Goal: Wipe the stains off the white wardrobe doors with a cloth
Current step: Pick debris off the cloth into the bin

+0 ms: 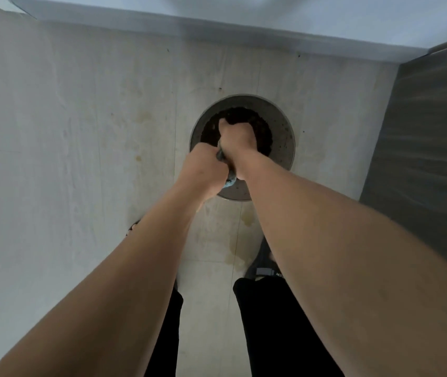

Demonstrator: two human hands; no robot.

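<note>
Both my hands grip a twisted blue-grey cloth (230, 178) above a round metal basin (285, 131) standing on the floor. My left hand (203, 170) is clenched round the nearer end, my right hand (237, 138) round the farther end. Only a short piece of cloth shows between and below the fists. Dark water fills the middle of the basin. A white surface (217, 12), possibly the wardrobe's base, runs along the top of the view.
The pale tiled floor (94, 131) carries yellowish stains and splashes around the basin. A grey panel (429, 137) stands at the right. My feet in sandals (264, 268) and black trouser legs are below the basin.
</note>
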